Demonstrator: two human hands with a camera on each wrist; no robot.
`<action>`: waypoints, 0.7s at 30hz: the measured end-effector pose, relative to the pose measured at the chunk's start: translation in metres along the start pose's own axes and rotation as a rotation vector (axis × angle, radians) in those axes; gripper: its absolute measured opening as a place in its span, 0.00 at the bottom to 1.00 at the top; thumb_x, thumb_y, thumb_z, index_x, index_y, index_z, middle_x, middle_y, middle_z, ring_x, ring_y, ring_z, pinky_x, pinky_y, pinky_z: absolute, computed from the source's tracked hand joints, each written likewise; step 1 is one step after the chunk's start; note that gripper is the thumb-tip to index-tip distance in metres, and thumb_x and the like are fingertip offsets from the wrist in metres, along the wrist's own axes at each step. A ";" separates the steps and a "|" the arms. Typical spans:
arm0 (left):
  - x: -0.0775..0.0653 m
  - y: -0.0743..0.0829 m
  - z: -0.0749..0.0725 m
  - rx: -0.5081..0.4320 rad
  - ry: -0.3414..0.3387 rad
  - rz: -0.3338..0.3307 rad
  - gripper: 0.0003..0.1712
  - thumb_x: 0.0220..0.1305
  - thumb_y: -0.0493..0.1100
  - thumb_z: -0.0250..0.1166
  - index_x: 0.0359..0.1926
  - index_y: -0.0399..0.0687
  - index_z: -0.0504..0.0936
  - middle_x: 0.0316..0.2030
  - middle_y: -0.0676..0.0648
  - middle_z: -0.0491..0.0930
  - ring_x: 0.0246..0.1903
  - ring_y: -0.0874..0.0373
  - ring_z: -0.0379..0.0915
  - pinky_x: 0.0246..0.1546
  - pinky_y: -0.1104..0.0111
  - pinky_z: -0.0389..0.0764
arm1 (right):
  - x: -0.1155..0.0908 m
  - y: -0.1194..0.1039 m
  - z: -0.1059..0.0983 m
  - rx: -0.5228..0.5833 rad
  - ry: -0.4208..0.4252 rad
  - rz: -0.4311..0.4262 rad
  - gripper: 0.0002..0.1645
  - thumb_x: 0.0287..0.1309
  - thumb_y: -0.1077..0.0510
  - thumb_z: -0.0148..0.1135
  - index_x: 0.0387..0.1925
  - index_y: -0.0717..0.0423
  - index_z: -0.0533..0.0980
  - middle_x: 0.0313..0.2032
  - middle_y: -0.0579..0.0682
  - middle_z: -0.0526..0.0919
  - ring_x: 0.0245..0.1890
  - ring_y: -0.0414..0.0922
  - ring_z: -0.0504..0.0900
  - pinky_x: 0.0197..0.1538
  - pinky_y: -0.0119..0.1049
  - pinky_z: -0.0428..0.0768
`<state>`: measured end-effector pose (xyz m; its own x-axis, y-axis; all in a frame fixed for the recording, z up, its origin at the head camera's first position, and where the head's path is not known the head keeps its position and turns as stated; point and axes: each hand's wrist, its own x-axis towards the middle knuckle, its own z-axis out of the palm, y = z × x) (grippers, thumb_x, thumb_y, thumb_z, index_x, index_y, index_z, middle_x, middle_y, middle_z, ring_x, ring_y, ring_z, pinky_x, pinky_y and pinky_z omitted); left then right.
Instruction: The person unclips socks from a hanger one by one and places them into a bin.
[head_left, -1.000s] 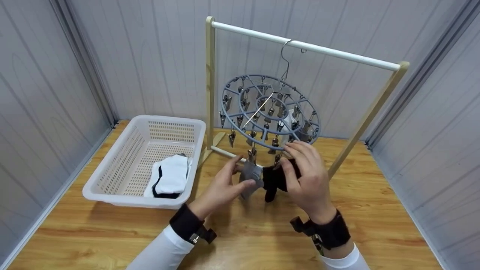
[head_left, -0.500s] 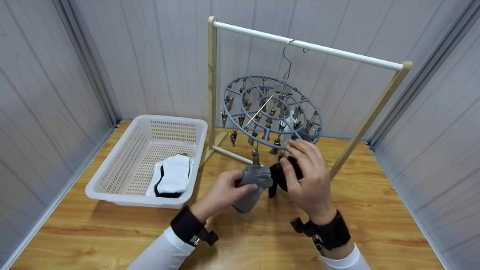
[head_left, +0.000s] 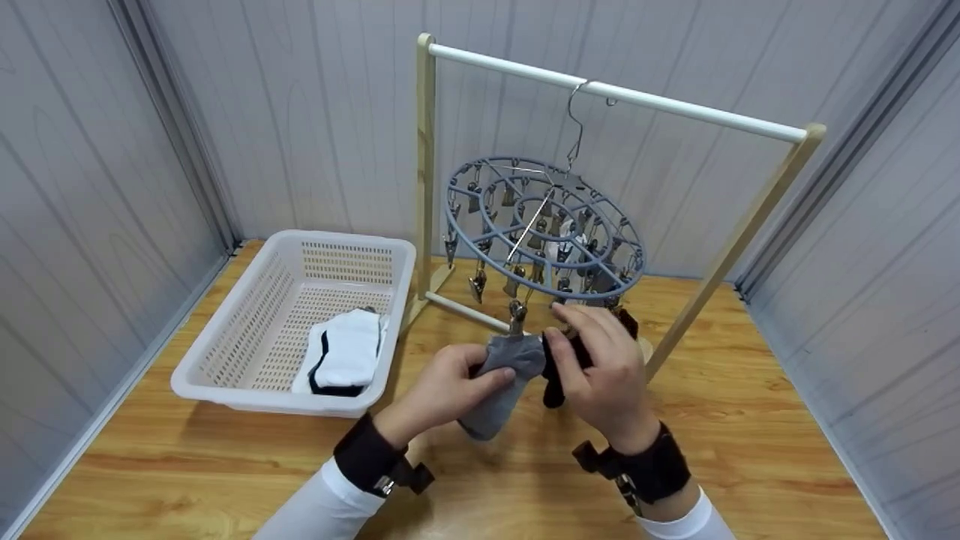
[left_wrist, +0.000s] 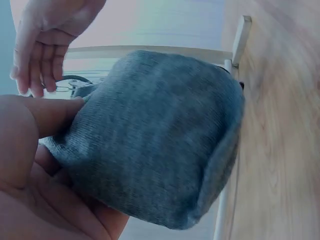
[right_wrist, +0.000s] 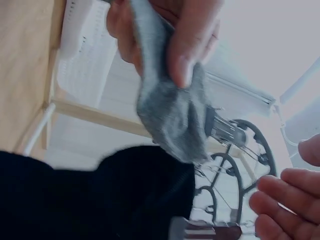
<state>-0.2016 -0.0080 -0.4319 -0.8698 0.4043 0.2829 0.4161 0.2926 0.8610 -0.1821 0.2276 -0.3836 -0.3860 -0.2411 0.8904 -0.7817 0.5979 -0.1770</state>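
My left hand [head_left: 444,386] pinches a grey sock [head_left: 501,390] between thumb and fingers. A metal clip [head_left: 517,319] of the round hanger [head_left: 487,259] bites the sock's upper edge. In the left wrist view the sock [left_wrist: 160,135] fills the middle. My right hand [head_left: 604,371] is to the right of it, thumb and fingers apart; in the right wrist view its fingers [right_wrist: 295,197] are loosely bent with nothing between them. A black sock [head_left: 553,382] hangs beside and partly behind that hand, large in the right wrist view near another clip [right_wrist: 205,231].
The hanger's hook [head_left: 576,120] hangs from the white bar [head_left: 675,105] of a wooden rack [head_left: 426,172]. Further back on the hanger is a white item [head_left: 566,244]. At left, a white basket [head_left: 225,397] holds folded white and black socks [head_left: 349,349].
The grey sock has come round to face forward and hangs lower in the left hand. The hanger has turned and its clips have shifted. The right hand has moved slightly left and down.
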 end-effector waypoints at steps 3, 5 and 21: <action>-0.002 0.004 -0.001 0.004 -0.039 -0.004 0.18 0.76 0.49 0.75 0.30 0.47 0.82 0.30 0.55 0.81 0.29 0.63 0.77 0.30 0.67 0.78 | -0.004 0.000 0.003 0.019 -0.058 0.059 0.20 0.73 0.65 0.71 0.63 0.62 0.85 0.54 0.57 0.90 0.55 0.53 0.89 0.62 0.41 0.83; -0.003 0.007 -0.001 -0.004 -0.067 -0.002 0.16 0.77 0.49 0.74 0.32 0.47 0.85 0.32 0.55 0.84 0.30 0.62 0.79 0.31 0.66 0.80 | -0.005 0.000 0.004 0.034 -0.082 0.103 0.20 0.73 0.65 0.71 0.63 0.62 0.85 0.54 0.56 0.90 0.54 0.51 0.88 0.61 0.39 0.83; -0.006 0.015 0.007 -0.040 -0.165 0.006 0.12 0.81 0.50 0.69 0.41 0.48 0.89 0.38 0.54 0.88 0.35 0.63 0.82 0.38 0.64 0.82 | -0.007 0.001 0.011 0.349 -0.226 0.500 0.22 0.85 0.55 0.62 0.70 0.59 0.81 0.64 0.54 0.87 0.62 0.45 0.87 0.64 0.39 0.83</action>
<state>-0.1885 0.0000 -0.4237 -0.8108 0.5435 0.2176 0.4073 0.2568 0.8764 -0.1858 0.2213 -0.3944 -0.8086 -0.1756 0.5615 -0.5791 0.4055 -0.7072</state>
